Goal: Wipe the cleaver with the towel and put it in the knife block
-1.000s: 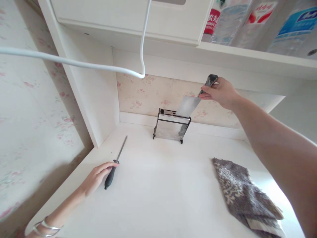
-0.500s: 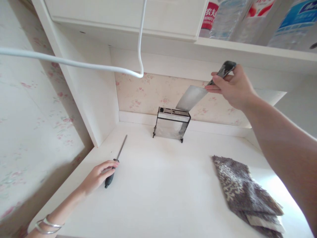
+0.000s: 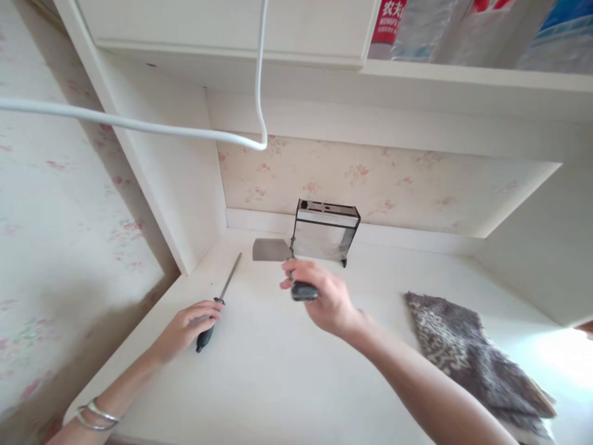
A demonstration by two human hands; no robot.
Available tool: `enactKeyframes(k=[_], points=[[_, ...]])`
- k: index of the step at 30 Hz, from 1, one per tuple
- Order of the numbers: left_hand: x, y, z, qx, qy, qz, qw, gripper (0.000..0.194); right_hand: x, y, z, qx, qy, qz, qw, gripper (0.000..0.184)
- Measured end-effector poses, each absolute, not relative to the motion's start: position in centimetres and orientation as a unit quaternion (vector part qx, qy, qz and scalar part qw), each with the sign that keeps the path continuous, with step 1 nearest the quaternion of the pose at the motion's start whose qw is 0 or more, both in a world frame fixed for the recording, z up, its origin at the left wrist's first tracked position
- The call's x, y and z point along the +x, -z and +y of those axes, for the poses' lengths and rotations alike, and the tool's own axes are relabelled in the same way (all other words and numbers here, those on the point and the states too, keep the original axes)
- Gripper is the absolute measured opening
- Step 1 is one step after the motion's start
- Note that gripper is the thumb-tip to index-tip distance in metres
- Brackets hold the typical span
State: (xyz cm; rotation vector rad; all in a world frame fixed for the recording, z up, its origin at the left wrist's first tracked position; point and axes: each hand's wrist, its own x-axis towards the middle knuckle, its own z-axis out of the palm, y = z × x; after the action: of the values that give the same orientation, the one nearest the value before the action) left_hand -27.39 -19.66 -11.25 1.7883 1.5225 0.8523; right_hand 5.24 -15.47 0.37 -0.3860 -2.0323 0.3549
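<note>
A black-handled honing steel [image 3: 230, 278] lies slanted on the white surface, its rod pointing away from me. My left hand [image 3: 191, 324] is closed around its handle near the guard. In my right hand [image 3: 331, 300] is a cleaver [image 3: 271, 250], gripped by its dark handle and held above the surface. The blade points left, toward the rod but apart from it. Behind my right hand stands a clear-sided knife block [image 3: 323, 238] with a slotted metal top and black feet; no knife handle shows in its slots.
A folded grey-brown patterned cloth [image 3: 467, 352] lies at the right. A white cable [image 3: 176, 128] hangs across the upper left. Overhead, a shelf [image 3: 477, 73] holds several plastic bottles [image 3: 421, 28]. A cabinet side panel [image 3: 152, 148] stands at the left.
My right hand has brought the cleaver down and left from above the knife block, turning its blade to the left. My left hand stays on the honing steel.
</note>
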Motion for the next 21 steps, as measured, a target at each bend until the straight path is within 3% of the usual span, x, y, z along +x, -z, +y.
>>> enactKeyframes(k=[4, 8, 21], points=[[-27.0, 10.9, -19.8, 0.675, -0.328, 0.579, 0.319, 0.026, 2.7, 5.4, -14.6, -0.143, -0.049, -0.918, 0.367, 0.045], [-27.0, 10.6, -19.8, 0.673, -0.339, 0.572, 0.324, 0.020, 1.0, 8.5, -14.7, -0.139, 0.001, -0.934, 0.328, 0.034], [-27.3, 12.0, -19.1, 0.671, -0.338, 0.589, 0.297, 0.026, -0.2, 10.5, -15.3, -0.152, 0.083, -0.958, 0.228, 0.024]])
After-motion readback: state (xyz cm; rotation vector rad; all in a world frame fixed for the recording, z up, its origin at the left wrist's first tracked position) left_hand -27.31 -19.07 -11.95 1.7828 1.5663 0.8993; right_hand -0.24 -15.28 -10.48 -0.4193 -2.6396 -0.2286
